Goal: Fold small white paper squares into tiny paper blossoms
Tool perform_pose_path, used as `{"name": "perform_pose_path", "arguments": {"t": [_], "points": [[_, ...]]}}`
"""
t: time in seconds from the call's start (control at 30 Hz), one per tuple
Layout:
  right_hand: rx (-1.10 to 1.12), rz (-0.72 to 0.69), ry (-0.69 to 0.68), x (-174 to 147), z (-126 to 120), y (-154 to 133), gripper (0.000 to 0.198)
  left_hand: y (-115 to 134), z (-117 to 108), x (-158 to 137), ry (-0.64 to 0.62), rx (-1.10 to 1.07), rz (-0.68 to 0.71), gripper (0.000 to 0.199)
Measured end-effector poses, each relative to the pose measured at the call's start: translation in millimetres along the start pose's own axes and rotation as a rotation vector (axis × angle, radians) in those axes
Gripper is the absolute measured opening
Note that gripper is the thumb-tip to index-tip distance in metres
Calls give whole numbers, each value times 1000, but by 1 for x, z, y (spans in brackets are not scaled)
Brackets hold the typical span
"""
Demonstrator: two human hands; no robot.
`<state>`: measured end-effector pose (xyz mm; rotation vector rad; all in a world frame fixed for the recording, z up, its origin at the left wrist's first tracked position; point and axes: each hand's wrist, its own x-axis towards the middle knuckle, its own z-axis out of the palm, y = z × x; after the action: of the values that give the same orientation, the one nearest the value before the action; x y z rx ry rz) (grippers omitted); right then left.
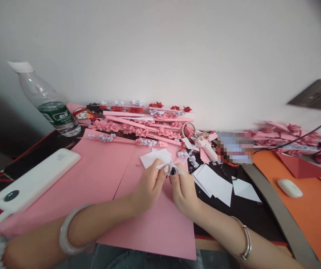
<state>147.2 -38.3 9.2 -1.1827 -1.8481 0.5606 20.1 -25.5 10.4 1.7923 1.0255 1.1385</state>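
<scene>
Between my two hands is a small piece of folded white paper, pinched from both sides above the pink paper sheets. My left hand is closed on its left part, thumb on top. On the right part, my right hand pinches with a dark-nailed thumb close beside the other thumb. Fingers hide most of the folds. Just behind the hands lies flat white paper. Right of my right hand is a stack of white paper squares, with one loose white piece beyond it.
Pink paper sticks with folded flowers lie along the wall. A tape roll, a pink glue gun and a blurred-out phone are at centre right. Left stand a water bottle and a white power bank. A white case rests on orange paper.
</scene>
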Motion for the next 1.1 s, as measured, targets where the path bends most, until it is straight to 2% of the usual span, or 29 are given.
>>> {"name": "perform_pose_path", "arguments": {"t": [0.3, 0.73, 0.9, 1.1], "points": [[-82, 61, -2, -2, 8, 6, 16, 0, 7, 0, 14, 47, 19, 20], [93, 19, -24, -1, -8, 4, 25, -6, -3, 3, -9, -61, -45, 26], [50, -17, -45, 0, -12, 10, 20, -6, -6, 5, -99, -140, 21, 27], [86, -73, -92, 5, -21, 13, 22, -3, -7, 11, -237, -359, -58, 18]]}}
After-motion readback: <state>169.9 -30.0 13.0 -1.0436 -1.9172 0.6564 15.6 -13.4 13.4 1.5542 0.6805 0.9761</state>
